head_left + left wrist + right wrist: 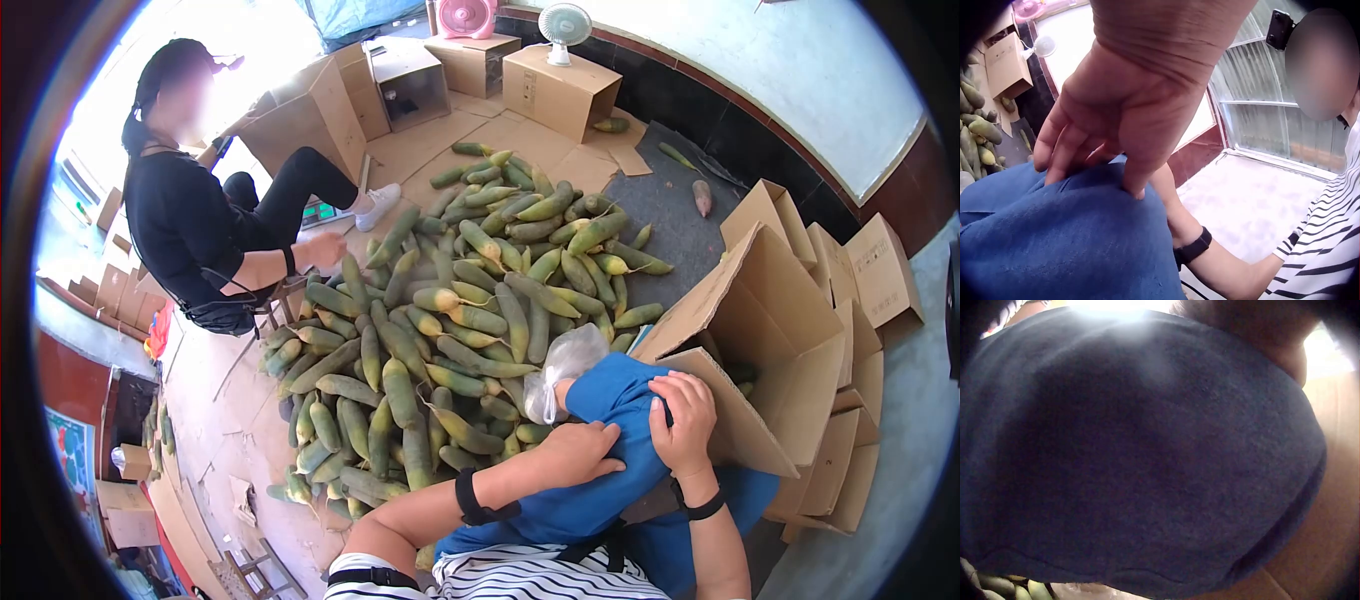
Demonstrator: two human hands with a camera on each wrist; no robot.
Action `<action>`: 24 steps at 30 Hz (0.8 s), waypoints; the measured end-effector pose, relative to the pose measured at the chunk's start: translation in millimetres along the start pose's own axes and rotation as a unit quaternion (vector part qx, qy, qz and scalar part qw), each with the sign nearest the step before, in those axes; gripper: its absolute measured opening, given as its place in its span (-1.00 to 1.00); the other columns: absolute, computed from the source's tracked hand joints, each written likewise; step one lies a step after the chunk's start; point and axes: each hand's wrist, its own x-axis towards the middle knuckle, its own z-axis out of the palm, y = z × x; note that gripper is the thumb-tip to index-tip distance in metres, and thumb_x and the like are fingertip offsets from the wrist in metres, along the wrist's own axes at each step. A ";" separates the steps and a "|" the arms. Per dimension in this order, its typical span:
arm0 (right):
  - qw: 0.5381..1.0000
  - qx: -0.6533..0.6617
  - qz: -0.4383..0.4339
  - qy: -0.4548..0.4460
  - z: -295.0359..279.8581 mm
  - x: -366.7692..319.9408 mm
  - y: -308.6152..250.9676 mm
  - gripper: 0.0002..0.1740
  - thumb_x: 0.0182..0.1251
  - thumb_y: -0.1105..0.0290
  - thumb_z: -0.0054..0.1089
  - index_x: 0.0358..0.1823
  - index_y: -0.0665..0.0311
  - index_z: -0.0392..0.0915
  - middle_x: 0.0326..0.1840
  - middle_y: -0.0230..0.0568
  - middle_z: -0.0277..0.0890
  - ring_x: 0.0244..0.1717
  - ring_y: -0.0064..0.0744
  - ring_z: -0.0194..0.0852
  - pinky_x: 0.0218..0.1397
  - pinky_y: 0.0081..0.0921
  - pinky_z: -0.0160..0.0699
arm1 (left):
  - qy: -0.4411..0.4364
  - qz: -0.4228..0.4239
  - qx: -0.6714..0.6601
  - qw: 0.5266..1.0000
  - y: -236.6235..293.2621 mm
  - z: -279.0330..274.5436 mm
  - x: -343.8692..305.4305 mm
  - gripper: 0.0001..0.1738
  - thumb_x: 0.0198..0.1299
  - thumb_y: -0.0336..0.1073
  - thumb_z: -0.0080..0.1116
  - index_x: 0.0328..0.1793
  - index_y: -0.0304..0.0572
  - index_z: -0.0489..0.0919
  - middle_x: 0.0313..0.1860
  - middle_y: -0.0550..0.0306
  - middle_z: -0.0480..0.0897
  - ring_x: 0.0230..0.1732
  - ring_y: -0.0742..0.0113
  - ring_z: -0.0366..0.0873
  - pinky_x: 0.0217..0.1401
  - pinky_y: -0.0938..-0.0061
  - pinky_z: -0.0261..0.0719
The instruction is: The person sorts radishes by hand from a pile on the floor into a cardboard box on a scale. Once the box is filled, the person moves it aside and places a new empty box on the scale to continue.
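Blue fabric point(625, 405) covers the wearer's raised leg. On it lies my left hand point(575, 455), fingers bent and spread from the thumb; in the left wrist view the left hand point(1129, 112) touches the blue cloth point(1079, 231) with its fingertips and thumb. My right hand point(685, 420) rests on the knee's other side, fingers loosely bent. A clear plastic bag point(575, 365) surrounds the foot below the fabric. Dark blue cloth point(1141, 456) fills most of the right wrist view, hiding the right fingers; some skin point(1266, 331) shows above it.
A large pile of green radishes point(470, 310) spreads beyond the leg. An open cardboard box point(755, 340) with radishes inside stands at the right, near other boxes. Another person point(200, 220) sits at the left. Two fans point(565, 28) stand on boxes at the back.
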 end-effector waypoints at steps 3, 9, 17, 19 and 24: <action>1.000 -0.001 0.002 -0.003 -0.5 -0.1 -0.4 -0.79 0.11 0.40 0.11 -0.22 0.25 0.62 -0.13 -0.18 0.60 0.01 -0.09 0.50 0.19 -0.19 0.40 | 0.015 0.013 -0.003 1.000 -0.9 0.8 0.3 -0.49 0.20 0.03 0.17 -0.08 -0.34 0.40 -0.30 -0.21 0.59 -0.30 -0.14 0.61 -0.26 0.11 0.58; 1.000 -0.007 0.008 -0.005 -1.6 -1.5 -0.8 -0.79 0.12 0.40 0.11 -0.22 0.26 0.61 -0.12 -0.17 0.60 0.02 -0.08 0.50 0.20 -0.18 0.38 | -0.001 -0.005 -0.010 1.000 2.1 -2.7 1.0 -0.47 0.21 0.07 0.15 -0.10 -0.32 0.39 -0.27 -0.18 0.56 -0.27 -0.16 0.59 -0.25 0.08 0.54; 1.000 0.003 -0.010 -0.015 0.7 -1.7 -3.4 -0.79 0.14 0.44 0.05 -0.22 0.29 0.59 -0.13 -0.13 0.59 0.02 -0.02 0.49 0.21 -0.13 0.36 | 0.011 0.011 -0.032 0.999 -0.9 0.7 0.3 -0.45 0.18 0.05 0.19 -0.01 -0.33 0.40 -0.30 -0.15 0.55 -0.26 -0.12 0.59 -0.27 0.11 0.55; 1.000 0.007 -0.014 -0.009 1.9 -2.2 -2.6 -0.79 0.14 0.44 0.05 -0.21 0.29 0.58 -0.12 -0.13 0.59 0.02 -0.01 0.49 0.20 -0.13 0.37 | 0.013 0.009 -0.033 0.999 -1.6 -0.5 -0.8 -0.44 0.18 0.05 0.19 -0.01 -0.34 0.40 -0.29 -0.16 0.55 -0.26 -0.12 0.59 -0.27 0.11 0.55; 0.999 0.018 -0.016 0.024 2.3 -5.1 -3.5 -0.79 0.15 0.46 0.03 -0.20 0.30 0.57 -0.14 -0.13 0.58 -0.01 -0.02 0.50 0.17 -0.13 0.40 | 0.016 0.013 -0.035 0.999 -2.6 1.1 -0.3 -0.44 0.17 0.04 0.20 -0.01 -0.34 0.40 -0.29 -0.17 0.55 -0.26 -0.13 0.59 -0.27 0.12 0.55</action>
